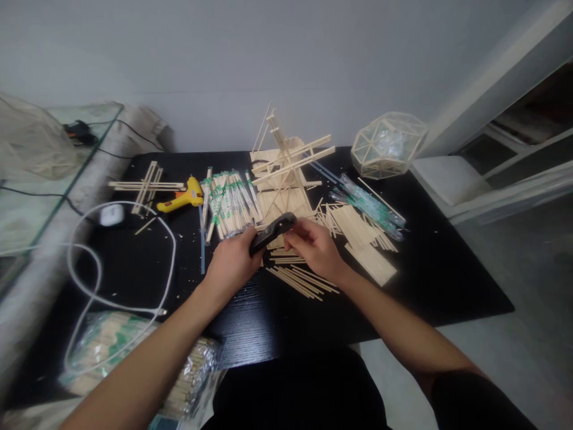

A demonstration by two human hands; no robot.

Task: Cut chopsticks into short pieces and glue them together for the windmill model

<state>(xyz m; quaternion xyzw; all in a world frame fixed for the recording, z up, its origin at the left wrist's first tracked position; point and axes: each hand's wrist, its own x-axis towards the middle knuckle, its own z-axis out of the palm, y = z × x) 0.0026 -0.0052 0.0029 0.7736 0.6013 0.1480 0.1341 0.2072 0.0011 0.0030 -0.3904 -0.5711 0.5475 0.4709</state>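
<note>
My left hand [233, 260] is closed round the handles of black pliers-like cutters [273, 231], held over the black table [447, 280]. My right hand [316, 245] is pinched right beside the cutter's head; what its fingers hold is too small to make out. Loose wooden sticks [299, 279] lie on the table just below both hands. Behind the hands stands a tower-like stick structure [286, 164].
A yellow glue gun [181, 199] and its white cable [129, 251] lie to the left. Wrapped chopsticks [228, 203] sit in the middle, flat stick panels [367, 248] to the right, a stick polyhedron [387, 145] at the back right. Bagged chopsticks [111, 346] rest at the near left.
</note>
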